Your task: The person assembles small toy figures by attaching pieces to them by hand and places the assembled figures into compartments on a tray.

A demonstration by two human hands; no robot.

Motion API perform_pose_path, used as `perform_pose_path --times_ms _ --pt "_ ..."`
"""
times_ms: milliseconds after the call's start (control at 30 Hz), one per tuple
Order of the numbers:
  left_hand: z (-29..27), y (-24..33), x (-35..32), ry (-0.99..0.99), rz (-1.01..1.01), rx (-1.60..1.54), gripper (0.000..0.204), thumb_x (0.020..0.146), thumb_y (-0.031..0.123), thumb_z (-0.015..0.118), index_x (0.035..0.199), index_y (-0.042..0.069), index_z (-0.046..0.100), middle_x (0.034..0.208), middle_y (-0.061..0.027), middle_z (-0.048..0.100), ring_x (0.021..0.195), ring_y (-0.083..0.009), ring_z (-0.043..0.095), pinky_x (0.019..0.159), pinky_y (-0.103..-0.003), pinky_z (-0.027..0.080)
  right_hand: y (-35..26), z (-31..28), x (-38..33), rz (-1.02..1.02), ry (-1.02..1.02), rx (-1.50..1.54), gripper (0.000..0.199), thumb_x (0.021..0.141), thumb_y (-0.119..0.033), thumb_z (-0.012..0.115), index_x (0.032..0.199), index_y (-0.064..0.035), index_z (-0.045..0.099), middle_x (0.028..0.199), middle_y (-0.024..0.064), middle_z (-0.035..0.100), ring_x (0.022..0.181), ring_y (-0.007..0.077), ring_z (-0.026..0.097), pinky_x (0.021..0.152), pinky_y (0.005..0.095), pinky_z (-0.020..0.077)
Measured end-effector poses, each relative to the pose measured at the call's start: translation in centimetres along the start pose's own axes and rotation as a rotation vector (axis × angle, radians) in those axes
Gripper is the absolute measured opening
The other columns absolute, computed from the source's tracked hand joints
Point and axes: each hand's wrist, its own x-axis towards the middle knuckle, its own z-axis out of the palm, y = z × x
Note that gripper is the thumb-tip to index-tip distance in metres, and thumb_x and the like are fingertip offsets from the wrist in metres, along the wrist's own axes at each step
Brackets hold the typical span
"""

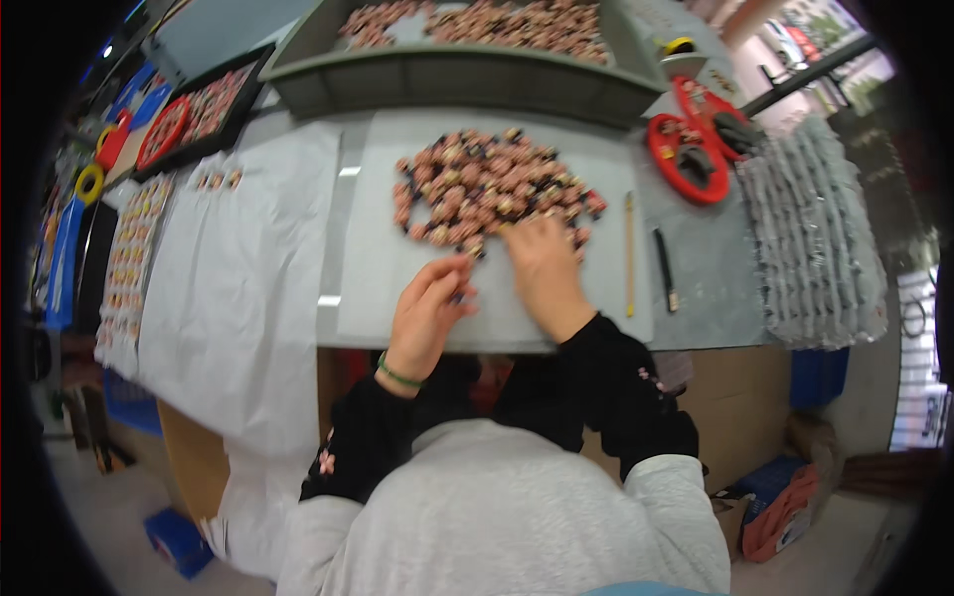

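A pile of small pink, cream and dark figurines [487, 184] lies on a white board [383, 288] in front of me. My left hand [422, 313] is just in front of the pile's near edge, fingers curled round a small figurine [457, 296] with a dark part showing; most of it is hidden. My right hand [545, 270] reaches over the pile's near right edge. Its fingers are bent down and close together among the pieces, and what they grip, if anything, is hidden.
Behind the pile stands a grey bin [447, 87] of similar pieces. To the right are a yellow stick [629, 253], a black pen-like tool [665, 268], red trays [686, 159] and stacked clear blister packs [820, 233]. White sheeting [243, 268] and a filled tray [124, 268] lie left.
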Motion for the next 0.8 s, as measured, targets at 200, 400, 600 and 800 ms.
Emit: perform_pose_path --times_ms 200,400,600,800 --pt "0.7 -0.1 0.4 -0.006 -0.005 0.05 0.02 0.087 0.009 0.049 0.105 0.0 0.051 0.079 -0.0003 0.051 0.069 -0.007 0.047 0.057 -0.018 0.038 -0.6 -1.6 -0.2 0.057 0.118 0.179 0.031 0.066 0.002 0.051 0.097 -0.0018 0.055 0.088 0.0101 0.05 0.085 0.0273 0.048 0.075 0.0356 0.0399" --pt "1.2 -1.7 0.9 -0.046 -0.026 0.005 0.019 0.09 0.014 0.046 0.104 0.003 0.051 0.085 -0.0007 0.054 0.068 -0.0054 0.046 0.057 -0.018 0.038 -3.6 -2.4 -2.0 0.255 0.304 0.951 0.017 0.078 0.0 0.058 0.095 0.0039 0.054 0.092 0.0087 0.047 0.072 0.0112 0.055 0.056 0.0209 0.046" --pt "1.1 -1.0 0.8 -0.109 0.028 0.071 0.018 0.091 0.019 0.046 0.097 0.003 0.054 0.082 0.0019 0.053 0.065 -0.0036 0.045 0.053 -0.017 0.035 -4.6 -1.2 -3.6 0.407 0.348 1.301 0.017 0.077 0.002 0.06 0.093 0.0059 0.055 0.097 0.0087 0.05 0.084 0.0117 0.054 0.07 0.0224 0.0486" --pt "2.2 -0.5 0.5 -0.04 0.123 0.075 0.016 0.088 0.015 0.051 0.095 0.002 0.055 0.074 0.002 0.052 0.059 -0.0035 0.042 0.049 -0.017 0.031 -4.6 -1.1 -4.0 0.44 0.385 1.344 0.02 0.078 0.002 0.06 0.097 0.0056 0.055 0.098 0.0083 0.052 0.087 0.0124 0.054 0.074 0.0239 0.0474"
